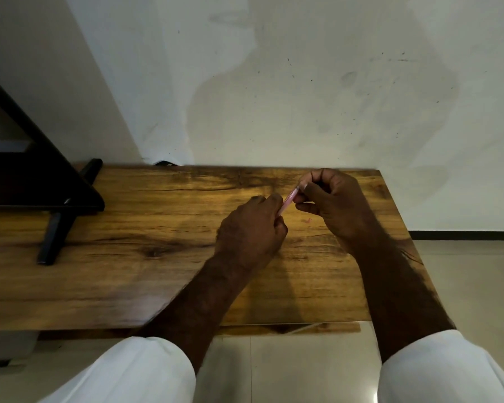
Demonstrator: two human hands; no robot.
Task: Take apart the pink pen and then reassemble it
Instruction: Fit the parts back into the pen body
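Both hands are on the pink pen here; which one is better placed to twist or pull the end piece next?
Probably the right hand: its fingertips pinch the pink pen at its far end, while the left hand wraps the lower barrel, steadying it.

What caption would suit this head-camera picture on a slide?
Both hands, left hand and right hand, grip a pink pen above a wooden table.

The room is dim and a bit grey; the wooden table point(157, 257) glows warm yellow in the middle and turns dark near its left side; a big soft shadow of a person lies on the white wall point(303, 97); a small bright spot shines in the dark screen point(0, 141) at the far left; the picture is a little fuzzy; straight lines bend near the edges.
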